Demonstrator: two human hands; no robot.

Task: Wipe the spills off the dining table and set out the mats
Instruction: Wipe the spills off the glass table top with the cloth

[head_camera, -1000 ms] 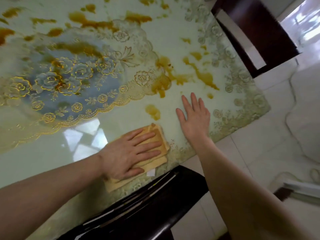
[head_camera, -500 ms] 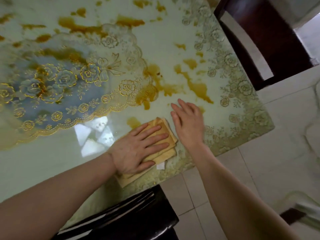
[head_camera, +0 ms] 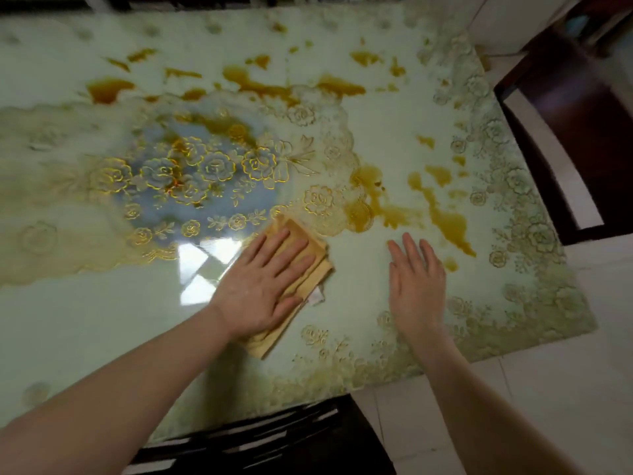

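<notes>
our left hand (head_camera: 263, 286) presses flat, fingers straight, on the folded yellow cloth (head_camera: 315, 265) on the glossy counter (head_camera: 85, 320); our right hand (head_camera: 416, 282) rests released beside amber spills (head_camera: 448, 221).

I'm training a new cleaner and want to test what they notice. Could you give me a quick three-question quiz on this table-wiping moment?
1. True or false: the left hand lies flat on the folded yellow cloth.
2. The right hand is: A) clenched in a fist; B) open, holding nothing; C) gripping the cloth.
3. Short answer: what on the table is left to wipe?

Key: 1 true. 2 B. 3 The amber spills beyond both hands.
</notes>
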